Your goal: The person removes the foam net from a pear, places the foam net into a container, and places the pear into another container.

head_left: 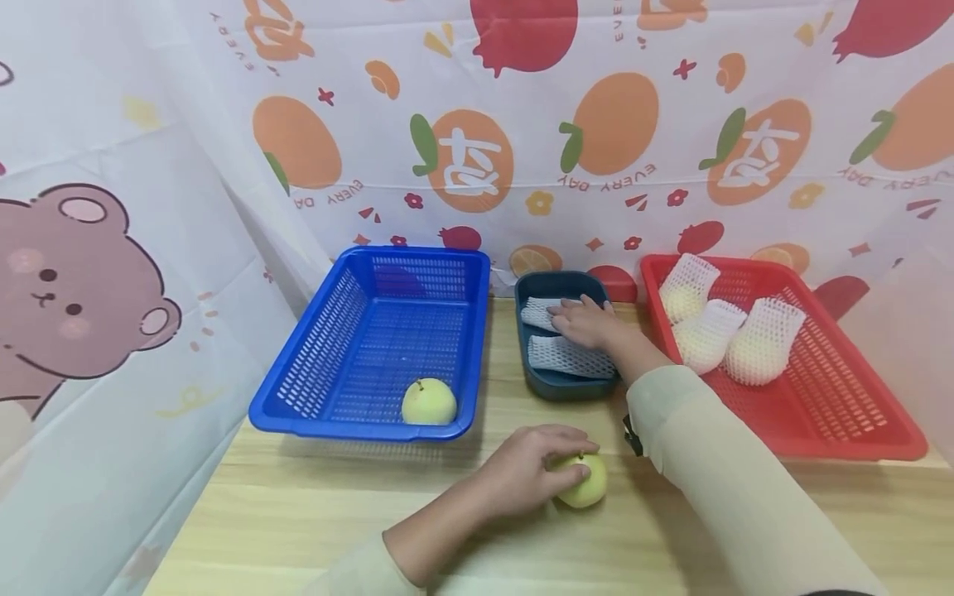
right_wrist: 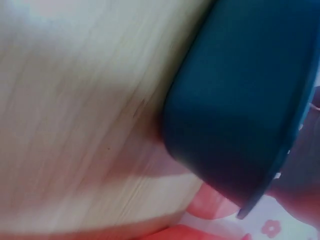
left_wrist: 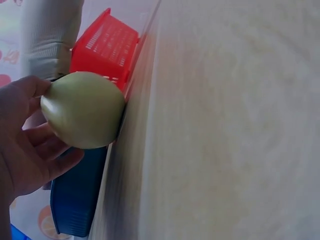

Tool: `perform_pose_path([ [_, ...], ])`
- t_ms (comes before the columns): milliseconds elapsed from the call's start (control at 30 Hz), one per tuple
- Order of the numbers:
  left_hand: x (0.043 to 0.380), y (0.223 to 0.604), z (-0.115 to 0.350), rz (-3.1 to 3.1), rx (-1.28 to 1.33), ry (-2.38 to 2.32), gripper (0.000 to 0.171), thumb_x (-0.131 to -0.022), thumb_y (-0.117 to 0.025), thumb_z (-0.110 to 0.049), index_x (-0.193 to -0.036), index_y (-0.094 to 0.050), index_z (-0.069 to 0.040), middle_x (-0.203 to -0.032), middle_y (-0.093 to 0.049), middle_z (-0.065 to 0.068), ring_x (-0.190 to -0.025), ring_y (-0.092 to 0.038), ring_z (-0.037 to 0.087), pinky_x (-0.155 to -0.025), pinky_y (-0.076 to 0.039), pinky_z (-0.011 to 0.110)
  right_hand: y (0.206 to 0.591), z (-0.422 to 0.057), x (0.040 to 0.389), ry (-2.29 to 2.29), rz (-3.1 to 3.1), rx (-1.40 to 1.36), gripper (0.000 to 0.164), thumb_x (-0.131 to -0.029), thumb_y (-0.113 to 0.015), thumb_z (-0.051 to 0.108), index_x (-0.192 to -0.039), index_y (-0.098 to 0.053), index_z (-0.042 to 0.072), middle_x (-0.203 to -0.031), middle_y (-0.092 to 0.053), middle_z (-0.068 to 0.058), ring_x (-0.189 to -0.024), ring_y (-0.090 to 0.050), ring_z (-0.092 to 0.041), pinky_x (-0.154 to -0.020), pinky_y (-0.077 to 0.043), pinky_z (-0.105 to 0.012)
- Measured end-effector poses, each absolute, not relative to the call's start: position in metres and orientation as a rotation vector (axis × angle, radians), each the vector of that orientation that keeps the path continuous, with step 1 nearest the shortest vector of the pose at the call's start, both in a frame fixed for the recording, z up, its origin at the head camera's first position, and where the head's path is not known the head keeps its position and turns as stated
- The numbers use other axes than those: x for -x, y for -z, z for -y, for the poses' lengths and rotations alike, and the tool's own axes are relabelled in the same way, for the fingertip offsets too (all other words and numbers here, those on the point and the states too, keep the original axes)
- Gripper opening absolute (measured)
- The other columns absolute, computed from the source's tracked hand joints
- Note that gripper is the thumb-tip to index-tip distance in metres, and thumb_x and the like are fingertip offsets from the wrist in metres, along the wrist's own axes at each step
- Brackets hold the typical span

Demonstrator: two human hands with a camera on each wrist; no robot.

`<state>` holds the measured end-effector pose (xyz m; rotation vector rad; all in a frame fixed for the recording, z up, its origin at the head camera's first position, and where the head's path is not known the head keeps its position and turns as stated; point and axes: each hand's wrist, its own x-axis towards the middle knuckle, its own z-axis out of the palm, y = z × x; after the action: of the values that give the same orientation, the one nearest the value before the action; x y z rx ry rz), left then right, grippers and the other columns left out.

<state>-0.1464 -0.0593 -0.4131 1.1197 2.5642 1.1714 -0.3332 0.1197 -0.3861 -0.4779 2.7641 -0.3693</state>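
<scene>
My left hand grips a round yellow-green pear at the table's front, thumb and fingers around its side. The left wrist view shows the pear close to the tabletop. My right hand reaches into a dark teal box, its fingertips on the farther of two white foam nets. A second foam net lies nearer in the same box. In the right wrist view the wall of the teal box hides most of that hand.
A blue basket at the left holds one pear in its near right corner. At the right, a red basket contains several pears in foam nets. Behind the baskets hangs a fruit-print cloth.
</scene>
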Motion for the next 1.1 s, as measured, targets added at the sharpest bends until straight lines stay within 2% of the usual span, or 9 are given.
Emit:
perform_pose_path([
  [100,0.148,0.413,0.060,-2.551,-1.069,-1.259,0.026,-0.093,-0.058,-0.034,-0.114,-0.069,-0.024,-0.123,-0.063,-0.001,-0.117,-0.055,0.008,-0.103,-0.042,0.032,0.379,-0.114,0.326,0.373,-2.795,0.488,0.051,-0.098,-0.027,0.044,-0.147,-0.031,0.028,-0.157,-0.018,-0.005,-0.144,-0.001,-0.037,-0.109,0.003,-0.065],
  [267,0.151,0.412,0.062,-2.541,-1.050,-1.331,0.025,-0.094,-0.056,-0.032,-0.109,-0.072,-0.018,-0.120,-0.065,-0.004,-0.116,-0.056,0.007,-0.102,-0.042,0.031,0.362,-0.104,0.307,0.378,-2.828,0.607,0.050,-0.098,-0.028,0.041,-0.147,-0.032,0.027,-0.157,-0.020,-0.004,-0.144,-0.006,-0.035,-0.111,-0.003,-0.063],
  [467,0.153,0.403,0.068,-2.550,-1.034,-1.438,0.024,-0.094,-0.057,-0.030,-0.107,-0.072,-0.017,-0.113,-0.068,-0.004,-0.112,-0.059,0.007,-0.098,-0.045,0.027,0.348,-0.103,0.267,0.631,-2.854,0.819,0.045,-0.098,-0.034,0.030,-0.140,-0.045,0.021,-0.146,-0.043,-0.005,-0.137,-0.034,-0.028,-0.112,-0.023,-0.053],
  [567,0.152,0.388,0.073,-2.591,-1.024,-1.506,0.022,-0.094,-0.058,-0.028,-0.108,-0.072,-0.018,-0.113,-0.068,-0.004,-0.111,-0.059,0.006,-0.097,-0.046,0.027,0.348,-0.109,0.245,0.914,-2.810,0.770,0.039,-0.097,-0.042,0.025,-0.134,-0.052,0.024,-0.133,-0.056,-0.001,-0.126,-0.048,-0.020,-0.105,-0.038,-0.048],
  [700,0.151,0.366,0.081,-2.659,-0.987,-1.633,0.022,-0.093,-0.059,-0.029,-0.108,-0.072,-0.020,-0.116,-0.067,-0.005,-0.113,-0.058,0.005,-0.098,-0.046,0.030,0.350,-0.114,0.219,1.318,-2.702,0.672,0.030,-0.097,-0.048,0.027,-0.125,-0.059,0.026,-0.116,-0.066,0.001,-0.112,-0.058,-0.017,-0.095,-0.048,-0.044],
  [767,0.151,0.357,0.085,-2.678,-0.944,-1.724,0.022,-0.094,-0.058,-0.030,-0.108,-0.072,-0.019,-0.119,-0.065,-0.005,-0.116,-0.056,0.008,-0.097,-0.046,0.032,0.351,-0.114,0.208,1.486,-2.621,0.673,0.030,-0.098,-0.048,0.031,-0.124,-0.060,0.023,-0.116,-0.065,0.001,-0.110,-0.059,-0.018,-0.094,-0.049,-0.042],
  [900,0.153,0.347,0.094,-2.656,-0.805,-1.930,0.022,-0.094,-0.058,-0.028,-0.106,-0.072,-0.018,-0.123,-0.060,-0.002,-0.118,-0.053,0.014,-0.093,-0.049,0.032,0.355,-0.108,0.192,1.661,-2.410,0.743,0.035,-0.097,-0.051,0.032,-0.129,-0.056,0.020,-0.127,-0.058,0.001,-0.113,-0.056,-0.019,-0.092,-0.051,-0.037],
  [967,0.155,0.344,0.098,-2.642,-0.756,-2.008,0.021,-0.093,-0.059,-0.027,-0.105,-0.073,-0.016,-0.122,-0.058,0.000,-0.117,-0.052,0.016,-0.090,-0.051,0.030,0.357,-0.103,0.187,1.681,-2.316,0.790,0.041,-0.094,-0.057,0.028,-0.134,-0.050,0.021,-0.133,-0.053,0.002,-0.115,-0.054,-0.019,-0.091,-0.051,-0.034],
  [1100,0.158,0.339,0.105,-2.671,-0.737,-2.053,0.020,-0.093,-0.059,-0.025,-0.104,-0.073,-0.015,-0.121,-0.058,0.001,-0.116,-0.052,0.016,-0.089,-0.051,0.030,0.358,-0.091,0.183,1.725,-2.226,0.848,0.060,-0.085,-0.070,0.020,-0.138,-0.043,0.026,-0.137,-0.047,0.004,-0.116,-0.053,-0.021,-0.091,-0.051,-0.039],
])
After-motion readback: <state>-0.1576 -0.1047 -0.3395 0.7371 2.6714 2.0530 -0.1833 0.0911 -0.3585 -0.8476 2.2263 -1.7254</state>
